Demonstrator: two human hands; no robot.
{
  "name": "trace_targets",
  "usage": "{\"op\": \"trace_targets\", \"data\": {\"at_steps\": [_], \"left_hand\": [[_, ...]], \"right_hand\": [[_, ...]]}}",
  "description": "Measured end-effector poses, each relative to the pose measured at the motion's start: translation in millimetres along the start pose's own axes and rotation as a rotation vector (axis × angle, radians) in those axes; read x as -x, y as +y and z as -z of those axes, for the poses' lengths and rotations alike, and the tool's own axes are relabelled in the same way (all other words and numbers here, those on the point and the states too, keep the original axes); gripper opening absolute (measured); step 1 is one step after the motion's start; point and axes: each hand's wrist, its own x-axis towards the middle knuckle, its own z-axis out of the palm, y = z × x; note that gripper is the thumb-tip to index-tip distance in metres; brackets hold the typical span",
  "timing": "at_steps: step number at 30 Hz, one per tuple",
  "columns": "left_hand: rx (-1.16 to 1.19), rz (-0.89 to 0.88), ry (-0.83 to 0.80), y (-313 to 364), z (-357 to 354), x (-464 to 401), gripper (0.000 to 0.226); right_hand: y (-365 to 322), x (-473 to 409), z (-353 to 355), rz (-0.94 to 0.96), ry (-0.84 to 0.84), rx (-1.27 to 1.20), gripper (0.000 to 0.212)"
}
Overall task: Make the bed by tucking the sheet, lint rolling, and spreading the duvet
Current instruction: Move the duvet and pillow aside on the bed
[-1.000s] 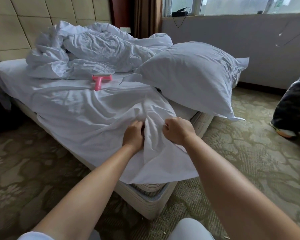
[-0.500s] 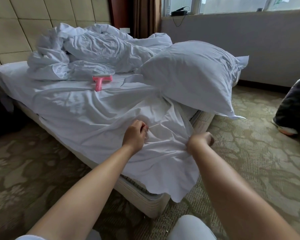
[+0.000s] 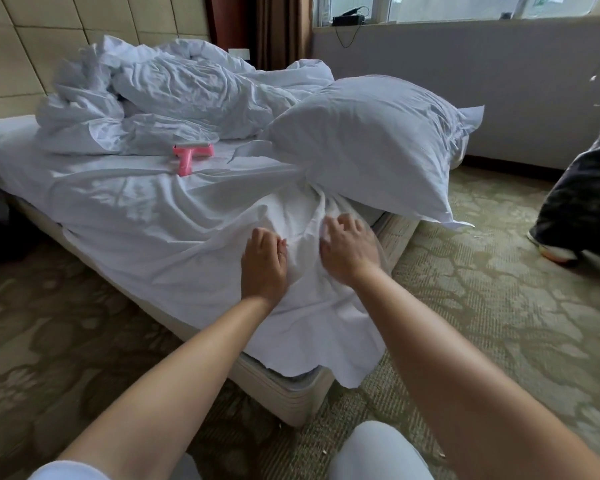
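— How much room is there round that corner?

— Plenty. The low bed juts its near corner toward the person, with patterned green-beige carpet open on both sides. Only a dark bundle with a shoe at the right edge takes up floor.

— And the sheet?

— The crumpled white cotton sheet hangs loose over that corner, its raw edge trailing past the quilted mattress side, not tucked. It is bunched into folds right where the hands are.

— What are the hands doing?

— The left hand lies knuckles-up on the sheet, fingers curled down into the cloth; it looks like gripping a fold, though the fingertips are hidden. The right hand, just beside it, has fingers bent and slightly spread, pressing into the gathered fabric; I cannot tell whether it pinches any.

— What else is on the bed?

— A plump white pillow overhangs the right edge, its flap sticking out past the mattress. Behind it the rumpled white duvet is heaped against the tan padded headboard. The pink plastic T-shaped lint roller lies on the sheet between the duvet heap and the hands, well apart from both hands.

— Any writing?

— None I can read. A small dark device with a cable sits on the window ledge, too small to make out.
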Motion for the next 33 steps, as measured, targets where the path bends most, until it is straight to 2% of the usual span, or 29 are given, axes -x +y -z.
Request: {"op": "trace_targets", "data": {"at_steps": [2,5,8,12,14,17,18,20,21,22,24,26,28,32,33], "left_hand": [[-0.101,-0.073,0.1,3,-1,6,0.027],[-0.259,-0.22,0.17,-2,-1,10,0.011],[-0.323,-0.301,0.187,-7,1,9,0.012],[-0.335,-0.389,0.232,-4,6,3,0.018],[-0.322,-0.397,0.226,-4,10,-1,0.015],[-0.253,-0.412,0.185,0,18,-2,0.019],[-0.224,-0.43,0.164,1,20,-1,0.022],[-0.199,-0.468,0.121,1,22,3,0.025],[-0.207,-0.47,0.1,-2,23,5,0.025],[-0.222,-0.445,0.084,-5,23,8,0.025],[-0.243,-0.336,0.073,-12,22,16,0.021],[-0.265,-0.247,0.057,-15,19,27,0.02],[-0.288,-0.214,0.0,-13,16,36,0.026],[-0.294,-0.174,-0.014,-6,20,37,0.035],[-0.29,-0.184,-0.006,-6,22,36,0.034]], "right_hand": [[-1,2,-4,0.105,-0.092,0.045,0.045],[4,9,-7,0.159,-0.134,0.079,0.036],[6,10,-8,0.258,-0.012,0.091,0.029],[-1,12,-9,0.307,0.267,-0.1,0.021],[-4,10,-9,0.385,0.245,-0.105,0.025],[-3,7,-9,0.449,0.076,0.038,0.028],[-2,7,-9,0.444,0.073,0.085,0.024],[-5,10,-7,0.374,0.175,0.055,0.021],[-6,10,-6,0.34,0.241,0.018,0.022],[-6,11,-5,0.332,0.234,0.013,0.021],[-5,14,-9,0.382,0.104,0.051,0.023],[-6,17,-12,0.395,-0.031,0.083,0.037],[-10,18,-10,0.385,-0.069,0.134,0.038],[-12,22,-7,0.436,-0.01,0.174,0.027],[-11,24,-7,0.44,0.057,0.144,0.021]]}}
